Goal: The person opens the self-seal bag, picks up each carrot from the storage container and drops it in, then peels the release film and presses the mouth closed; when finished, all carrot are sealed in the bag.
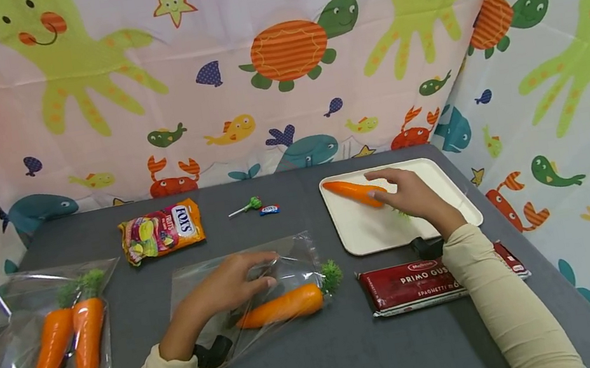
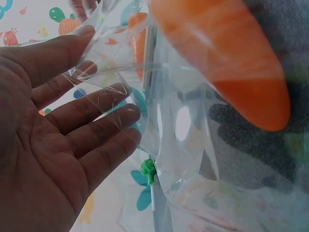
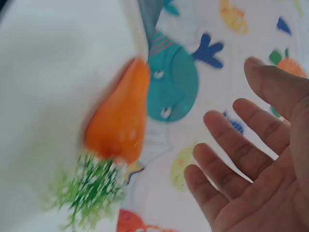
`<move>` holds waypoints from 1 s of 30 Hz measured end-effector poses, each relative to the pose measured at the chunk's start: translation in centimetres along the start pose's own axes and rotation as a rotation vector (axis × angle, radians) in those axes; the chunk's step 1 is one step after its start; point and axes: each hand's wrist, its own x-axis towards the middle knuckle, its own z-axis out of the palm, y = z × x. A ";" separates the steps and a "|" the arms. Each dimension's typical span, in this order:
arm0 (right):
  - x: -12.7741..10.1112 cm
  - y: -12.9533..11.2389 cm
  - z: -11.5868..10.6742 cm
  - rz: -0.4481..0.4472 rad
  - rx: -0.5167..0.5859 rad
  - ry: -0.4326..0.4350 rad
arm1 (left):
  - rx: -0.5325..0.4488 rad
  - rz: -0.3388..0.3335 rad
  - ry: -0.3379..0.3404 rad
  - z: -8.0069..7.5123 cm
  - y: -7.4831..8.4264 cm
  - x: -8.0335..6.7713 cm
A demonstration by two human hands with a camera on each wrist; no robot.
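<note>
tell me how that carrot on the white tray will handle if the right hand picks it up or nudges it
The carrot looks like smooth moulded plastic, so probably stiff, light for its size and a bit slippery. Its round tapered body lies flat on the white tray, so a nudge may roll it in a curve. The right hand hovers open beside it; the green tuft looks soft and would likely bend.

Both arms are covered by long, close-fitting sleeves of a pale cream colour, ending at the wrists. A black strap is worn at each wrist, below the cuff. The left hand (image 1: 230, 284) and the right hand (image 1: 411, 194) are left bare.
</note>
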 end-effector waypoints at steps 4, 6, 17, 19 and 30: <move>0.4 1.9 -0.3 0.055 -0.017 -0.026 | -0.001 -0.008 -0.004 0.1 0.1 0.1; 0.5 2.5 -0.2 0.077 -0.024 -0.051 | 0.006 -0.004 -0.002 0.1 0.1 0.2; 1.0 4.1 0.3 0.155 -0.053 -0.106 | -0.022 0.002 0.000 0.1 -0.1 0.4; 1.2 4.3 0.4 0.162 -0.044 -0.118 | -0.027 -0.009 -0.002 0.1 -0.2 0.4; 1.3 4.8 1.1 0.156 0.034 -0.147 | -0.037 -0.016 0.001 0.0 -0.3 0.1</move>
